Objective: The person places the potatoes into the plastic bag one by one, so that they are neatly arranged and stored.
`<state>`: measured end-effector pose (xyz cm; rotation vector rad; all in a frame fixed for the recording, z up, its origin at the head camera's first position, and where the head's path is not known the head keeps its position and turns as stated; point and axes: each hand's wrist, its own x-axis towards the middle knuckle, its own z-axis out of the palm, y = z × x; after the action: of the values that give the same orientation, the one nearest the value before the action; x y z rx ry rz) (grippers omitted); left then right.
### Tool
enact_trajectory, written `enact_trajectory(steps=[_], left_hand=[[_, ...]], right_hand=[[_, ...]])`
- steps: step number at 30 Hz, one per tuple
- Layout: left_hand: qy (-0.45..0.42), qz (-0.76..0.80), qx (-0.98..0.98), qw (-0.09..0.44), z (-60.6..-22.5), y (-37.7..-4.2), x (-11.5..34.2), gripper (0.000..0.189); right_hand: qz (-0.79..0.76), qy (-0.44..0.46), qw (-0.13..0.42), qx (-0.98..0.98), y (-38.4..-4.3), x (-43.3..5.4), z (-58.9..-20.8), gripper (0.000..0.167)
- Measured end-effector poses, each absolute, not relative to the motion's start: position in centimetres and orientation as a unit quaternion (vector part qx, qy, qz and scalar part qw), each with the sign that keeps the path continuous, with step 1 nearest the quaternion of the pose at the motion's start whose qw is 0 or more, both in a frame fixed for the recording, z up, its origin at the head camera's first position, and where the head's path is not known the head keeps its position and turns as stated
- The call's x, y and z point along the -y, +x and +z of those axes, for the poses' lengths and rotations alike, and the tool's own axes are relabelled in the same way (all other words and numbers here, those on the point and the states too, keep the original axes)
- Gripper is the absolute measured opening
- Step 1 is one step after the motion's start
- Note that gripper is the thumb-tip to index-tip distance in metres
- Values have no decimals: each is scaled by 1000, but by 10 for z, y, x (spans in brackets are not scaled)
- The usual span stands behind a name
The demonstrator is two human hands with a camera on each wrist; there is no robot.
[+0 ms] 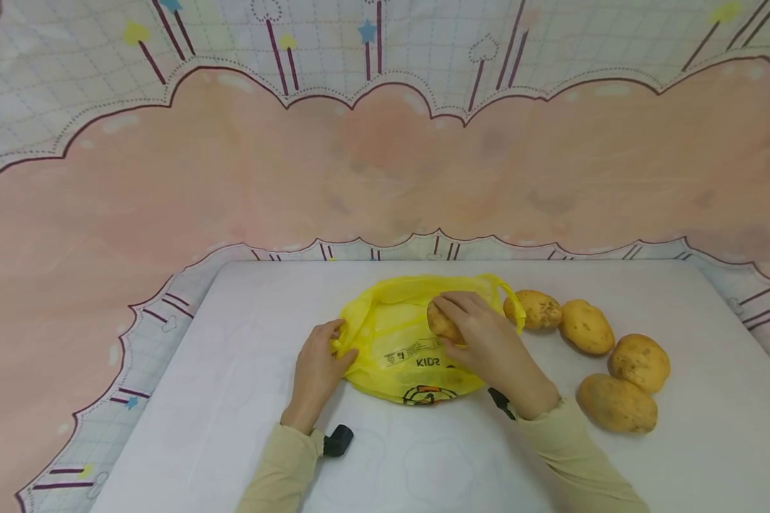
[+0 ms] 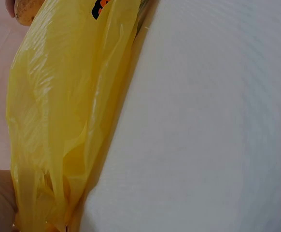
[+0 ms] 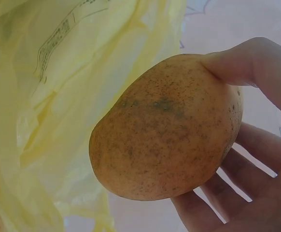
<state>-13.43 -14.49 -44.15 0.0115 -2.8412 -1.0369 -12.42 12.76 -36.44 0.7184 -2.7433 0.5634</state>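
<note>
A yellow plastic bag (image 1: 385,328) with black print lies on the white table, its mouth spread apart. My left hand (image 1: 318,367) pinches the bag's left edge between thumb and fingers. Over the bag's mouth, my right hand (image 1: 488,349) grips a potato (image 1: 441,322). The right wrist view shows that potato (image 3: 164,130) up close, brown-speckled, with the thumb on one side and the fingers on the other. In the left wrist view the bag (image 2: 58,106) fills the left part, and the potato (image 2: 28,12) shows at the top corner.
Several potatoes stand in a curved row on the right: one beside the bag's handle (image 1: 535,311), then others (image 1: 587,327), (image 1: 639,362) and the nearest potato (image 1: 618,404). A patterned cloth (image 1: 359,171) hangs behind the white table (image 1: 244,306).
</note>
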Motion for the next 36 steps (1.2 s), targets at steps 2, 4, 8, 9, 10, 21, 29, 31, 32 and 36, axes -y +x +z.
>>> enact_trajectory(steps=[2, 4, 8, 9, 10, 21, 29, 31, 32, 36], left_hand=[[3, -343, 937, 59, -441, -134, 145, 56], [2, -344, 937, 60, -441, -135, 146, 56], [4, -348, 936, 59, -441, -135, 147, 55], [5, -348, 936, 58, -441, -135, 147, 55], [5, -348, 936, 58, -442, -134, 147, 55], [2, -347, 936, 62, -444, -136, 145, 56], [4, -348, 936, 60, -443, -136, 145, 55], [6, -348, 936, 60, -443, -135, 144, 55], [4, -347, 936, 61, -443, -135, 144, 54], [6, -347, 936, 60, -442, -134, 144, 54]], right_hand=[[194, 256, 127, 938, -126, -125, -366, 59], [191, 264, 129, 936, -128, -121, -366, 59], [190, 278, 122, 934, -131, -113, -367, 59], [190, 281, 119, 933, -132, -111, -367, 59], [190, 284, 116, 933, -133, -109, -367, 59], [188, 300, 109, 929, -140, -94, -374, 57], [192, 302, 103, 928, -148, -86, -377, 57], [192, 301, 99, 929, -150, -84, -377, 57], [192, 302, 99, 928, -150, -83, -377, 56], [190, 307, 95, 928, -154, -79, -377, 55]])
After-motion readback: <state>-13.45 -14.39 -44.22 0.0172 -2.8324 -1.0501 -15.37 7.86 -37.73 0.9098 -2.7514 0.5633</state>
